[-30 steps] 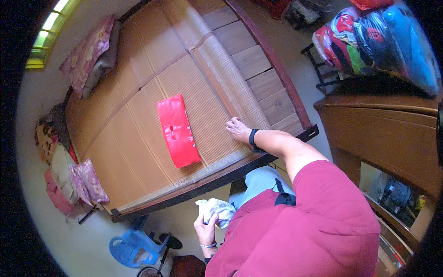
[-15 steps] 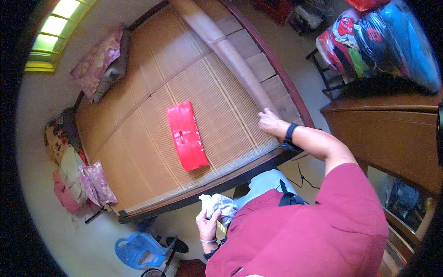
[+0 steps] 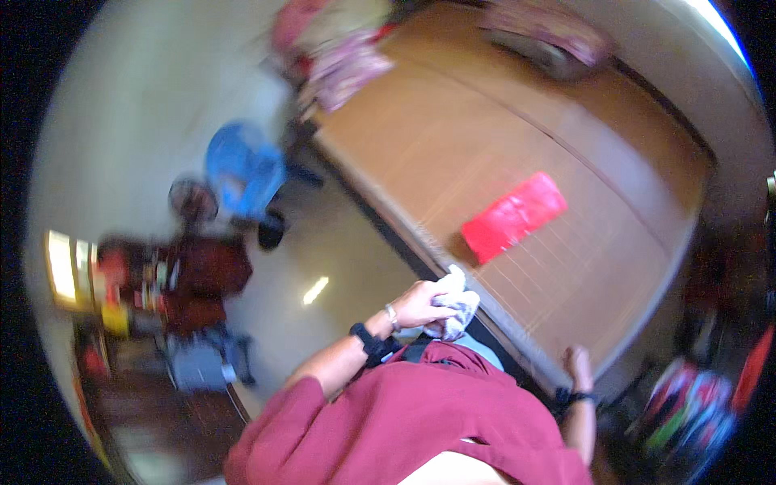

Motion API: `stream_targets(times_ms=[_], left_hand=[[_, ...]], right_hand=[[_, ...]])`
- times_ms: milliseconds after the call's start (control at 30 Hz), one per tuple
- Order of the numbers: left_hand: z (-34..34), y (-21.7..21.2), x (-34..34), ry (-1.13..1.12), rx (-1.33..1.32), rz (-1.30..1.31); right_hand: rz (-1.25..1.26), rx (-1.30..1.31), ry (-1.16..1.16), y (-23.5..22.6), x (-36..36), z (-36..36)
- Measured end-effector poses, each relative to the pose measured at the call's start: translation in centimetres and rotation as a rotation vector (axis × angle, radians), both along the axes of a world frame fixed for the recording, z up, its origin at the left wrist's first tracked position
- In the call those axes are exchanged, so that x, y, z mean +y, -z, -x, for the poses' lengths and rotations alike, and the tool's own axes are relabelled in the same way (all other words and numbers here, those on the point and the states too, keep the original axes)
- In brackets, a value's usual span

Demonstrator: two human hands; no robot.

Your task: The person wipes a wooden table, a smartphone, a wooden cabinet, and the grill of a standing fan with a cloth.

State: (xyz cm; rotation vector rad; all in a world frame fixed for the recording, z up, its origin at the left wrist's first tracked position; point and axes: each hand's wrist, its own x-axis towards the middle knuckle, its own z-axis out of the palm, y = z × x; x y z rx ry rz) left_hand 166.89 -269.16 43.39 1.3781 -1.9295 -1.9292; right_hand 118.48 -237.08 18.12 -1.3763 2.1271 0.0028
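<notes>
A crumpled white-and-grey cloth is gripped in my left hand, just outside the front edge of the bed. Further right, my right hand is at the near corner of the tan woven mat. Motion blurs its fingers, so whether they grip the mat's edge is unclear. A flat, folded red plastic bag lies on the mat, beyond my left hand and to its right. The mat covers the bed, and a pale band runs along its right side.
A floral pillow rests at the bed's far side, with pink-patterned bedding at its left end. A blue plastic chair and a fan stand on the floor at left. Colourful bagged items sit at lower right.
The view has swung left, bringing more floor and furniture in. My left hand still holds the cloth and has come nearer the bed edge. The rolled part of the mat no longer shows clearly.
</notes>
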Motion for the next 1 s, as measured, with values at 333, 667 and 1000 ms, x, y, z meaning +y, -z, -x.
stream_targets(times_ms=[333,667,1000], left_hand=[[5.4,3.8,5.5,-0.56,0.01,0.252],[6.5,12.1,9.7,-1.499,-0.193,0.446],[5.3,8.5,12.6,-1.852,0.071,0.287]], right_hand=[[-0.233,-0.333,-0.724,1.0,-14.3,5.7],[-0.082,-0.127,-1.111,-4.9,-36.6,7.2],[-0.061,-0.118,-1.532,-3.2,-47.2,-4.9]])
